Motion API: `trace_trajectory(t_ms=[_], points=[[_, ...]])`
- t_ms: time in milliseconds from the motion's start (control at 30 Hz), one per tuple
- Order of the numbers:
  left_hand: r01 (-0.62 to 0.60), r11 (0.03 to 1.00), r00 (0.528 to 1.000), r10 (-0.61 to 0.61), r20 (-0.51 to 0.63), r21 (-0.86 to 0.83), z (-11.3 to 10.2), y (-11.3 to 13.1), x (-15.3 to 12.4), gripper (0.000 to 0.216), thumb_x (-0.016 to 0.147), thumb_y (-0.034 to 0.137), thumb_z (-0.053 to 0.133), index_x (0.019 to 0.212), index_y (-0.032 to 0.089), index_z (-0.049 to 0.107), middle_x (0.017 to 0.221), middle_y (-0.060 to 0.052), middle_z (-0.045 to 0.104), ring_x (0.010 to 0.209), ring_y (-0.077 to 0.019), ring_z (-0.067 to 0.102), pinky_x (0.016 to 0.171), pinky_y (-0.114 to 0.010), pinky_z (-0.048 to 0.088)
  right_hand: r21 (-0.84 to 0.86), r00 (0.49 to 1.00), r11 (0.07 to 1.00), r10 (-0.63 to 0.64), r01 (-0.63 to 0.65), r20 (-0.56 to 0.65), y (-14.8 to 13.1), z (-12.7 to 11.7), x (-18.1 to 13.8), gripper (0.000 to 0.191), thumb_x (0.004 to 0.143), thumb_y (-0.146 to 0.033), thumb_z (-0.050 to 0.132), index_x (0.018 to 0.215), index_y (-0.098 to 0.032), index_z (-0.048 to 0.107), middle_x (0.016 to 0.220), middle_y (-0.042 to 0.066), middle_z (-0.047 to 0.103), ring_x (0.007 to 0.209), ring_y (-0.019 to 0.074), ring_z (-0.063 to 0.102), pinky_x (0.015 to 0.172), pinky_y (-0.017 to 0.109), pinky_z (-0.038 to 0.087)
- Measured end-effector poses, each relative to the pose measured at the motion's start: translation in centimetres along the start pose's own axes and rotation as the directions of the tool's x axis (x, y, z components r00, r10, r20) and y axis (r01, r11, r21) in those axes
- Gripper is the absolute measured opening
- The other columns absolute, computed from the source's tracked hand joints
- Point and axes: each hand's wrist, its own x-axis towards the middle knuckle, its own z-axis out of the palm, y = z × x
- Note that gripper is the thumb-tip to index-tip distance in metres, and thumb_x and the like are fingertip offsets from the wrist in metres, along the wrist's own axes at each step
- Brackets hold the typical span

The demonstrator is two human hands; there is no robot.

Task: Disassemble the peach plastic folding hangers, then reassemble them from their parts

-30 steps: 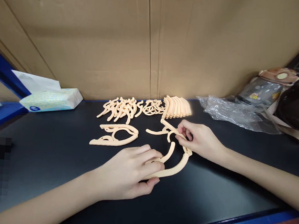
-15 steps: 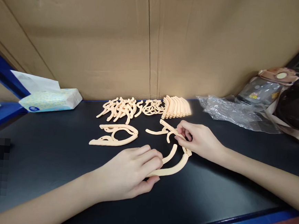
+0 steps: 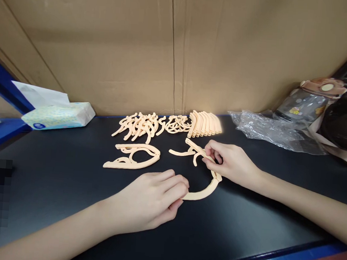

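A cream plastic folding hanger [image 3: 202, 194] lies spread between my two hands, bent at its joint. My left hand [image 3: 159, 197] is closed around the end of its near arm, and the fingers hide that end. On the far arm, my right hand [image 3: 226, 160] pinches with thumb and fingers. Small curved pieces [image 3: 181, 153] stick out from this far arm, toward the left. To the left of my hands rests another folding hanger [image 3: 131, 166], folded, on the black tabletop [image 3: 67, 181].
Along the back are a heap of small hooked parts [image 3: 142, 127], several thin curved parts [image 3: 178, 124] and a row of hanger arms [image 3: 205, 125]. A tissue pack [image 3: 58, 117] is on the left. Clear plastic wrap [image 3: 272, 131], a bottle [image 3: 304, 102] and a dark bag [image 3: 346, 123] occupy the right.
The small curved piece that stuck up beside my left fingers no longer shows. My left thumb has drawn in slightly, and the near arm sits a little higher. My right hand is nearly still.
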Motion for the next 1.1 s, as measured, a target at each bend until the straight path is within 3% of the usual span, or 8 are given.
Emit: trace_trajectory(t_ms=[267,567,733,867,1100], points=[[0.064,0.996,0.998,-0.065,-0.019,-0.064,0.1,-0.2,-0.2,0.014,0.086,0.012,0.044,0.097,0.018,0.049,0.105,-0.004,0.059,0.086,-0.0156,0.056,0.071,-0.027,0.044,-0.013,0.999,0.999,-0.051,0.051,0.017,0.1,0.1,0.0,0.010,0.080,-0.021,0.057,0.078,-0.021,0.048,0.059,-0.008,0.046,0.052,0.0075,0.043,0.052,0.019,0.030],[0.217,0.976,0.970,-0.217,-0.106,-0.012,0.7,-0.8,-0.2,0.014,0.088,0.019,0.050,0.101,0.020,0.050,0.109,-0.003,0.058,0.096,-0.0178,0.054,0.083,-0.032,0.041,-0.051,0.964,0.963,-0.261,0.263,0.052,-0.2,0.1,-0.2,0.014,0.082,-0.019,0.056,0.075,-0.020,0.044,0.061,-0.008,0.047,0.055,0.0074,0.043,0.061,0.021,0.032],[0.272,0.956,0.947,-0.245,-0.209,0.110,0.9,-1.1,-0.1,0.009,0.087,0.025,0.054,0.093,0.019,0.050,0.090,-0.002,0.059,0.082,-0.0187,0.051,0.071,-0.032,0.039,-0.062,0.951,0.949,-0.308,0.310,0.035,-0.2,0.3,-0.3,0.013,0.082,-0.019,0.055,0.075,-0.020,0.045,0.061,-0.007,0.045,0.057,0.0077,0.044,0.061,0.021,0.033],[0.274,0.956,0.951,-0.253,-0.176,0.108,0.9,-1.1,-0.1,0.012,0.089,0.023,0.050,0.078,0.019,0.048,0.071,0.002,0.054,0.067,-0.0150,0.047,0.061,-0.028,0.034,-0.055,0.951,0.950,-0.306,0.307,0.032,-0.2,0.4,-0.4,0.011,0.083,-0.020,0.054,0.075,-0.020,0.046,0.061,-0.007,0.045,0.056,0.0080,0.044,0.060,0.021,0.033],[0.271,0.956,0.954,-0.251,-0.166,0.111,0.8,-1.0,-0.1,0.016,0.090,0.021,0.046,0.074,0.019,0.045,0.069,0.002,0.053,0.065,-0.0144,0.046,0.060,-0.027,0.034,-0.038,0.951,0.952,-0.300,0.303,0.072,-0.5,0.3,-0.5,0.010,0.084,-0.020,0.052,0.077,-0.021,0.046,0.062,-0.006,0.047,0.056,0.0087,0.044,0.062,0.022,0.034]])
